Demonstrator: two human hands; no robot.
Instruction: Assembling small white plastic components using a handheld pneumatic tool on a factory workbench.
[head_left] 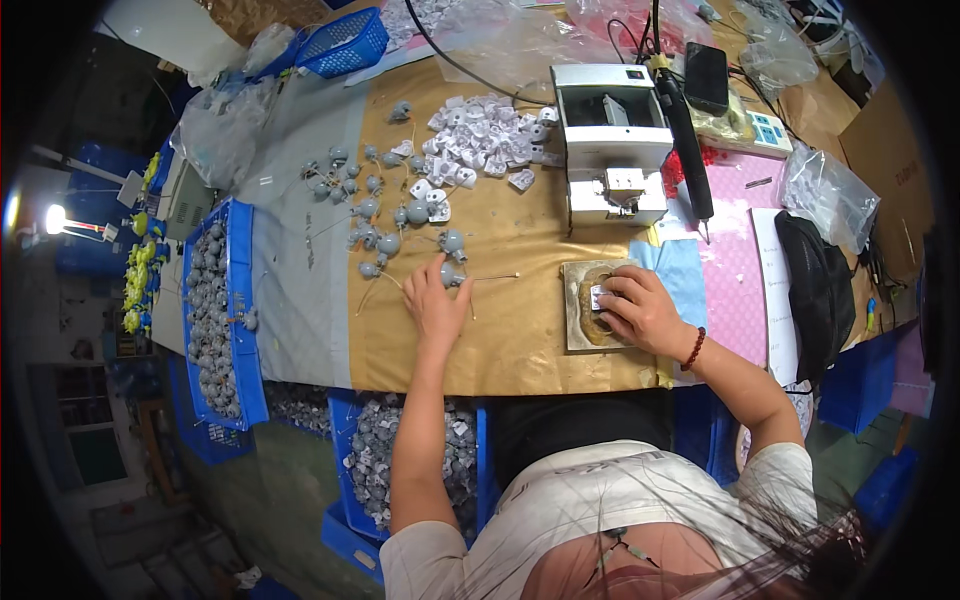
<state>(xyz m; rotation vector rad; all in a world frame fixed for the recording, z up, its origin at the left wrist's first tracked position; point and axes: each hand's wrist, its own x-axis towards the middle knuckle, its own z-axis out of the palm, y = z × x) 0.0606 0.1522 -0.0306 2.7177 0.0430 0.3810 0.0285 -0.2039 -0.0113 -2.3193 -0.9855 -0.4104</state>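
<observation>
My left hand point(435, 308) is over the brown-covered table, thumb and forefinger closed around a small grey ball-shaped part point(452, 274). A thin wire with a pale tip runs to the right beside it. Another grey ball part point(452, 242) lies just beyond the fingertips. My right hand point(645, 310) pinches a small white plastic piece point(598, 298) above a square block point(575, 335) with a brownish recessed middle. The fingers partly cover that piece and the recess. Several loose grey ball parts point(388, 243) with wires lie beyond my left hand, near a pile of white plastic pieces point(485, 135).
A white box-shaped machine point(612, 145) stands beyond the block, with a black pen-shaped tool point(688, 150) hanging beside it. Blue bins of grey parts stand at the left point(250, 385) and under the table edge point(345, 440). A black pouch point(815, 290) lies right, near a blue cloth point(675, 280).
</observation>
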